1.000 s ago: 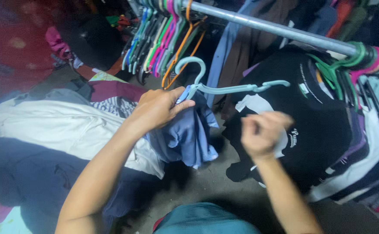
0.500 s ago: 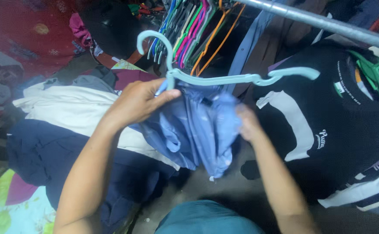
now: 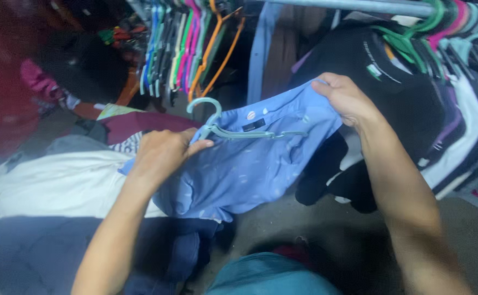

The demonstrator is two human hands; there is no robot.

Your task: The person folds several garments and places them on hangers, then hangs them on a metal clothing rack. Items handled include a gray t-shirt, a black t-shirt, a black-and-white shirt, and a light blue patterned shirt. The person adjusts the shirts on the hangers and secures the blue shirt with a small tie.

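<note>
Hands grip a blue shirt [image 3: 244, 172]: left hand [image 3: 159, 155] also clutching its hanger [image 3: 222, 128], right hand [image 3: 348, 98] the shoulder.

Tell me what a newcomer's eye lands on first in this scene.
First, the light blue shirt spread out in the middle, with a pale blue hanger tucked into its collar. The left hand grips the hanger and shirt at one shoulder, and the right hand pulls the other shoulder out. Above, a metal rail carries bright empty hangers on the left and dark hung clothes on the right.
</note>
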